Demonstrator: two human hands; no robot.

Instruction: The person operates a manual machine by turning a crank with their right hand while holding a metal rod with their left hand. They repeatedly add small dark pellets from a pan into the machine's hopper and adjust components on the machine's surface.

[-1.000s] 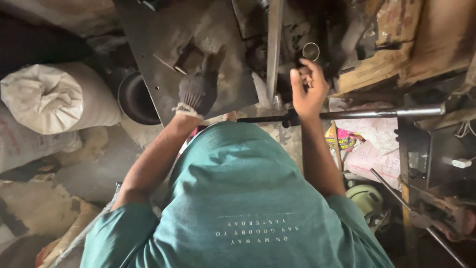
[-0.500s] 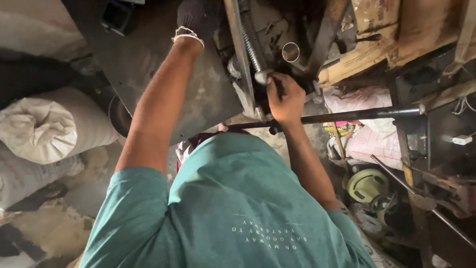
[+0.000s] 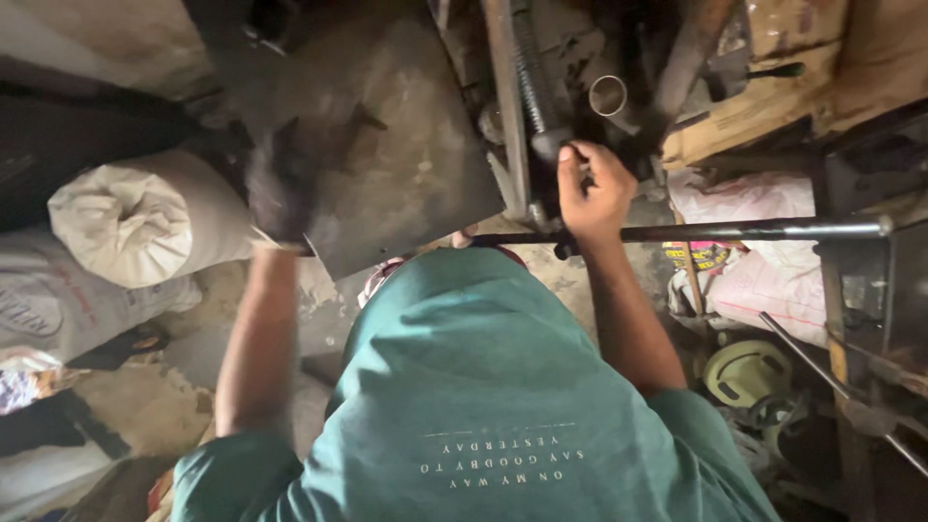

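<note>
Two hands at work — gloved left hand grips metal plate edge; bare right hand closed on threaded screw — steady plate, turn evenly.

You are standing in a cramped, grimy metal workshop. A dark steel plate fills the upper middle of the frame beside a threaded screw and a pipe. Stuffed sacks pile at the left, and a long steel rod crosses the right.
</note>
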